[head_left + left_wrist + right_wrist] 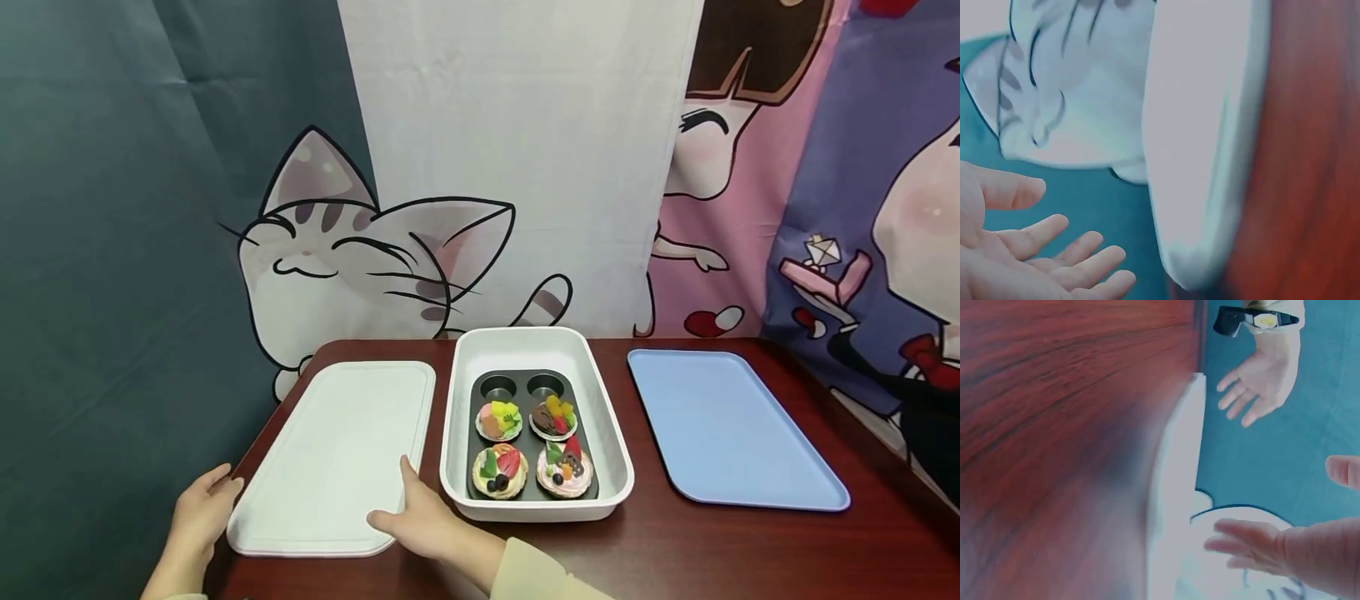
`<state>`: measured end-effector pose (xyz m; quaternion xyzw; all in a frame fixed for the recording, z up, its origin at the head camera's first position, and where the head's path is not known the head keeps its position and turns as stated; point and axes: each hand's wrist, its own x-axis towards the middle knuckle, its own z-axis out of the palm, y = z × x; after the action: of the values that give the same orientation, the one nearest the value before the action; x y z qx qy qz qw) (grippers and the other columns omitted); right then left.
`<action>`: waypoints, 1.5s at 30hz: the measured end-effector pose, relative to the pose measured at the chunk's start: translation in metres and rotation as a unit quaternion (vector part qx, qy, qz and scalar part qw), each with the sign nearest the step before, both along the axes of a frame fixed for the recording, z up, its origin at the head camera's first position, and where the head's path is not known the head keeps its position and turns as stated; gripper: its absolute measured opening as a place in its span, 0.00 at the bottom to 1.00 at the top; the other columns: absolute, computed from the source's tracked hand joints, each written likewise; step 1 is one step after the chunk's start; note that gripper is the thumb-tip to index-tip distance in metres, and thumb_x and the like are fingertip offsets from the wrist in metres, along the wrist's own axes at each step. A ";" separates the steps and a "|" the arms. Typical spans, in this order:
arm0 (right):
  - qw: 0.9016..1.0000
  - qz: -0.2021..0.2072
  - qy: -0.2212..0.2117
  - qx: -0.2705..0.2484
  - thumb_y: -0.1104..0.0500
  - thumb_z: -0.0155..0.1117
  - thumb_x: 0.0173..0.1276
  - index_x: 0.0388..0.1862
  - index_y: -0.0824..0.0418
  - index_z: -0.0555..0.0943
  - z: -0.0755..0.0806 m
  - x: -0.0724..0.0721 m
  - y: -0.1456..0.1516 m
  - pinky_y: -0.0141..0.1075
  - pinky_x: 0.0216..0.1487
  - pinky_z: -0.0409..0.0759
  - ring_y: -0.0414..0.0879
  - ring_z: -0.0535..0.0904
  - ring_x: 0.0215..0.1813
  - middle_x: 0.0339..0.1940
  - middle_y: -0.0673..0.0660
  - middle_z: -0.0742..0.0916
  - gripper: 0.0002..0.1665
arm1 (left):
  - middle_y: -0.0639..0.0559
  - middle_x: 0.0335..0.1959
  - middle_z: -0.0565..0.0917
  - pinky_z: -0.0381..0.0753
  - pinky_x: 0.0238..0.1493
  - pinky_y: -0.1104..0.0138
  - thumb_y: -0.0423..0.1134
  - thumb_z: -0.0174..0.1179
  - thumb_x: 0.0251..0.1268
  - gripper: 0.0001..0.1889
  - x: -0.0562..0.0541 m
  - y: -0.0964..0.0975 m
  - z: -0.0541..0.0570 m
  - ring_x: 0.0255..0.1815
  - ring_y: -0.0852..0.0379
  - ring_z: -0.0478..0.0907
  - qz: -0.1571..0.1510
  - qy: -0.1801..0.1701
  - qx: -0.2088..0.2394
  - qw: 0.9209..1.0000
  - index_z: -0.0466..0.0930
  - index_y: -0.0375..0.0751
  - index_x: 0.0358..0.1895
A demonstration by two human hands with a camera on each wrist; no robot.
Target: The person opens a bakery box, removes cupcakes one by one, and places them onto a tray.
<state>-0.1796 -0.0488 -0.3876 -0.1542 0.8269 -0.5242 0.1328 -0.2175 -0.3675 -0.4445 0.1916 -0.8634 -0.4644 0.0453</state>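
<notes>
A flat white lid (pixel 333 458) with rounded corners and a raised lip lies on the table's left side. My left hand (pixel 204 508) is beside its front left edge, fingers loosely spread; in the left wrist view, a gap shows between these fingers (pixel 1094 269) and the lid (pixel 1188 125). At the front right edge is my right hand (pixel 423 518), its thumb spread apart and overlapping the lid in the head view. In the right wrist view, the right fingers (pixel 1247 544) are extended, and my left hand (pixel 1263 381) appears beyond the lid (pixel 1179 469). Neither hand holds anything.
A deep white tub (pixel 540 510) in the middle holds a dark muffin tin (pixel 534 467) with several fruit-topped cakes (pixel 500 471). To the right lies a blue tray (pixel 738 425). The dark red table (pixel 675 550) backs onto a printed curtain (pixel 517 125).
</notes>
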 end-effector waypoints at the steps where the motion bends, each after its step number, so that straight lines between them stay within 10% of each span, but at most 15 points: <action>1: 1.000 0.009 0.016 0.012 0.47 0.63 0.51 0.66 0.66 0.52 0.002 0.003 0.004 0.46 0.55 0.65 0.55 0.66 0.58 0.60 0.65 0.68 0.50 | 0.26 0.60 0.56 0.71 0.43 0.53 0.48 0.41 0.65 0.33 -0.006 -0.001 -0.008 0.58 0.34 0.55 -0.004 0.014 -0.008 1.000 0.47 0.28 0.65; 5: 0.997 0.039 0.065 -0.007 0.49 0.61 0.53 0.66 0.63 0.55 0.012 0.008 0.016 0.39 0.52 0.70 0.54 0.69 0.55 0.60 0.64 0.68 0.45 | 0.33 0.58 0.63 0.72 0.41 0.56 0.51 0.42 0.64 0.31 -0.024 0.017 -0.019 0.56 0.38 0.61 -0.024 0.077 -0.063 0.995 0.53 0.34 0.65; 11: 0.993 0.060 0.063 -0.085 0.55 0.61 0.54 0.65 0.62 0.57 0.017 0.011 0.025 0.35 0.48 0.72 0.55 0.68 0.56 0.62 0.62 0.66 0.41 | 0.27 0.55 0.64 0.71 0.43 0.53 0.39 0.46 0.63 0.25 -0.007 0.093 0.044 0.55 0.35 0.62 -0.063 0.091 -0.024 0.994 0.58 0.26 0.60; 16: 0.990 0.057 0.072 -0.108 0.59 0.61 0.55 0.64 0.63 0.60 0.018 0.014 0.034 0.34 0.46 0.74 0.52 0.71 0.54 0.61 0.61 0.68 0.37 | 0.25 0.54 0.64 0.64 0.53 0.52 0.32 0.46 0.63 0.22 0.001 0.138 0.065 0.54 0.34 0.62 -0.099 0.093 -0.002 0.991 0.59 0.22 0.58; 31: 0.978 -0.020 0.170 -0.116 0.62 0.60 0.56 0.59 0.62 0.67 0.029 0.001 0.080 0.43 0.45 0.74 0.54 0.72 0.51 0.54 0.61 0.72 0.29 | 0.29 0.52 0.69 0.65 0.53 0.53 0.33 0.50 0.59 0.24 -0.012 0.216 0.058 0.54 0.37 0.66 -0.199 0.111 0.040 0.973 0.61 0.25 0.58; 40: 0.928 -0.156 0.339 0.019 0.65 0.64 0.49 0.50 0.65 0.75 0.022 -0.023 0.129 0.46 0.50 0.69 0.53 0.72 0.50 0.48 0.61 0.77 0.25 | 0.25 0.55 0.64 0.64 0.53 0.50 0.31 0.53 0.57 0.29 0.000 0.240 0.054 0.54 0.32 0.63 -0.269 0.105 0.087 0.954 0.53 0.22 0.61; 45: 0.925 -0.174 0.327 0.084 0.63 0.66 0.49 0.50 0.65 0.74 0.013 -0.034 0.155 0.51 0.52 0.65 0.59 0.68 0.54 0.52 0.65 0.73 0.26 | 0.25 0.55 0.63 0.65 0.52 0.52 0.27 0.52 0.56 0.31 -0.002 0.246 0.046 0.54 0.34 0.64 -0.286 0.110 0.105 0.946 0.51 0.22 0.62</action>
<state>-0.2134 0.1064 -0.3746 -0.1590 0.8792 -0.3884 -0.2256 -0.2191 -0.1212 -0.3983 -0.1116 -0.8178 -0.5643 -0.0149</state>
